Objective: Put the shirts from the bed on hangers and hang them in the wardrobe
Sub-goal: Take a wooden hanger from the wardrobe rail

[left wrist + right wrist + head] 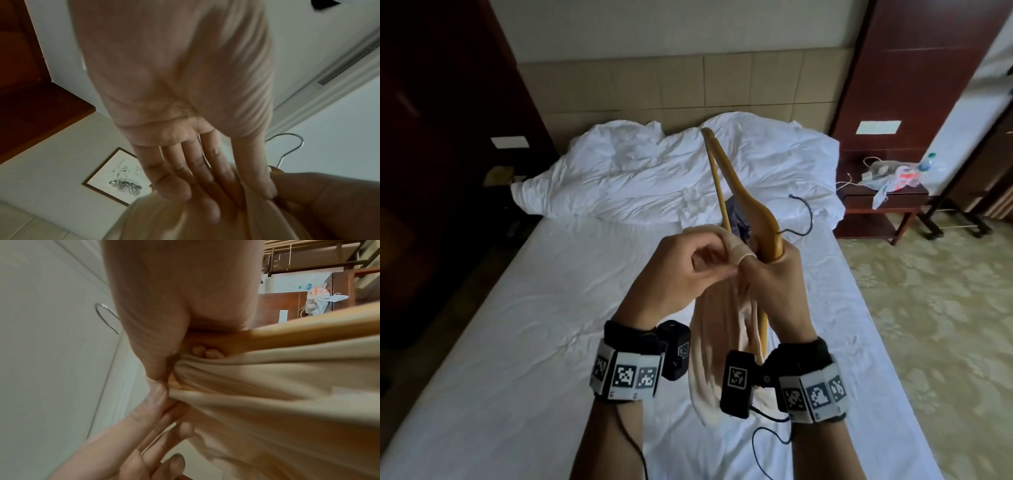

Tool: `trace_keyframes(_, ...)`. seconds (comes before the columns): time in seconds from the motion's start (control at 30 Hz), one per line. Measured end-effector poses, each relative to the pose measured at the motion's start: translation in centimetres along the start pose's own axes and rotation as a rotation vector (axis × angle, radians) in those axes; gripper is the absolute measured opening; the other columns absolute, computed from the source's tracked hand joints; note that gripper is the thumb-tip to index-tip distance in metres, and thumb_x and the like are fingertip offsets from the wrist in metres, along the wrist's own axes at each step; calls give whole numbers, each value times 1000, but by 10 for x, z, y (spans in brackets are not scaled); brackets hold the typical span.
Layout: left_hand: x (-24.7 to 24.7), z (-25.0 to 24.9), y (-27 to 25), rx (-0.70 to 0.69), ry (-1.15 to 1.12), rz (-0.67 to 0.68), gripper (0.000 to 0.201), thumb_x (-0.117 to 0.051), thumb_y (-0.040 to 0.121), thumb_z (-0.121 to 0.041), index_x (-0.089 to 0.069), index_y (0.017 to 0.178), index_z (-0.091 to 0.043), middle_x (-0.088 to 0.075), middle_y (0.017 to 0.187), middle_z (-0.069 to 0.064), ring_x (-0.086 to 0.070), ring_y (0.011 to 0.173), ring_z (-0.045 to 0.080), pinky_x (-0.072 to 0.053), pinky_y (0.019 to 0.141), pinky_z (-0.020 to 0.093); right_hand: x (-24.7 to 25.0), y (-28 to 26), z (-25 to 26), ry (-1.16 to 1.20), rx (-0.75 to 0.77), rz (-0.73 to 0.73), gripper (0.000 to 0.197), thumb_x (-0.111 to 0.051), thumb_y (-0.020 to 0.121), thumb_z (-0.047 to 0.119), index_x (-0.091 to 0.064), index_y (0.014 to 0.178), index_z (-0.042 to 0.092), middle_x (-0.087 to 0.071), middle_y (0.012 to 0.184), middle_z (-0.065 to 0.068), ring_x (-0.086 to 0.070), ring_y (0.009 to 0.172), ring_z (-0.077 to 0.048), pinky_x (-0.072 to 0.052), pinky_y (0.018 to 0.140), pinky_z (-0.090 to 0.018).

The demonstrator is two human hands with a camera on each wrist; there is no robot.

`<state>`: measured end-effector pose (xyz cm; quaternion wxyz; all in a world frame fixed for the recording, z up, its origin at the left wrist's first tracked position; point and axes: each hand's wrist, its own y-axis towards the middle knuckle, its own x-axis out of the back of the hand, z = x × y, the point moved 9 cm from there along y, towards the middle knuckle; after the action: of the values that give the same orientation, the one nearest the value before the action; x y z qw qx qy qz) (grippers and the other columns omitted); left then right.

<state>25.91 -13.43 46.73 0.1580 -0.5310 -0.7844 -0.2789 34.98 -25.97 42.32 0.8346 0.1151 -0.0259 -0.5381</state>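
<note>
- Pinching a fold of the beige shirt [714, 342], the left hand [681, 270] has its fingers [207, 177] curled onto the cloth at the neck opening, right against the right hand [774, 277].
- Beside those fingers, the right hand is wrapped round the middle of the wooden hanger [736, 192] and traps bunched cloth against it; the shirt hangs below both hands, its hem reaching the bed [551, 325].
- The shirt is thin, soft and finely ribbed, gathered in long loose folds; the hanger is smooth, varnished, curved wood with a thin metal hook [803, 219].
- Beyond the fingers one hanger arm points away, bare; judging by this, the shirt is only partly threaded.
- Risks: the smooth wood could let the light cloth slide off if the pinch eases; a hard tug could stretch the neck; the hook could snag the fabric.
- Farther off, a dark garment [738, 214] lies on the bed before the crumpled white duvet [654, 171].
</note>
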Motion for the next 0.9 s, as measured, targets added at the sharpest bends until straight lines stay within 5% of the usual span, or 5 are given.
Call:
trace_keyframes(0.2, 7, 1, -6, -7, 54, -35, 13, -67, 97, -14, -70, 84, -11, -69, 76, -6, -60, 65, -2, -39, 64, 10, -12, 2, -2, 15, -27, 45, 45, -84, 89, 20, -44, 72, 9, -40, 65, -7, -38, 61, -18, -36, 54, -32)
trace_keyframes(0.33, 20, 22, -2, 59, 20, -62, 19, -52, 100, -16, -62, 84, -12, -59, 68, 7, -52, 60, 12, -40, 61, 30, -26, 2, -6, -38, -15, 51, 46, -88, 83, 20, -45, 71, 14, -39, 65, -6, -37, 62, -19, -36, 54, -33)
trace_keyframes(0.43, 23, 32, -1, 72, 21, -38, 21, -55, 104, -24, -58, 88, -11, -61, 74, 14, -57, 67, 26, -45, 64, 42, -34, 6, -9, -91, 19, 33, 49, -87, 82, 24, -42, 69, 10, -36, 64, -4, -33, 62, -18, -33, 56, -34)
trace_keyframes(0.73, 72, 55, 7, -8, 59, -39, 16, -70, 98, -33, -66, 90, -19, -63, 68, 10, -56, 62, 26, -40, 60, 35, -67, 26, -11, -239, 83, 26, 54, -88, 83, 31, -42, 69, 6, -36, 61, 1, -32, 59, -17, -32, 57, -33)
trace_keyframes(0.9, 92, 65, 14, 3, 51, -37, 18, -68, 100, -28, -76, 88, -17, -73, 77, -1, -65, 72, 15, -49, 71, 32, -95, 38, -10, -190, 105, 80, 59, -86, 79, 43, -48, 77, -3, -45, 71, -27, -38, 62, -21, -38, 59, -38)
